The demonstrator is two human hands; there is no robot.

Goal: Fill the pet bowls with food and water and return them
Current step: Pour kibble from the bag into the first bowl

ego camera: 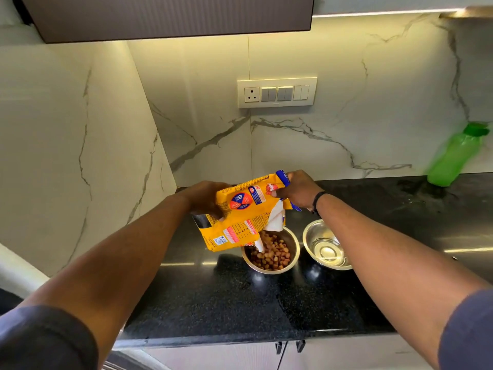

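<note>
A yellow pet food bag [240, 217] is tilted mouth-down over a steel bowl [292, 243] on the black counter. Brown kibble [274, 253] lies in that bowl and spills from the bag's torn corner. My left hand [205, 198] grips the bag's left side from behind. My right hand [297, 189] pinches the bag's upper right end. A second steel bowl [324, 245] stands just right of the first, partly hidden by my right forearm; it looks to hold clear water.
A green plastic bottle [453, 156] stands at the back right of the black granite counter [240, 303], against the marble wall. A switch and socket panel [277, 92] is on the wall above. A dark cabinet [165, 17] hangs overhead. Cupboard doors run below the counter's front edge.
</note>
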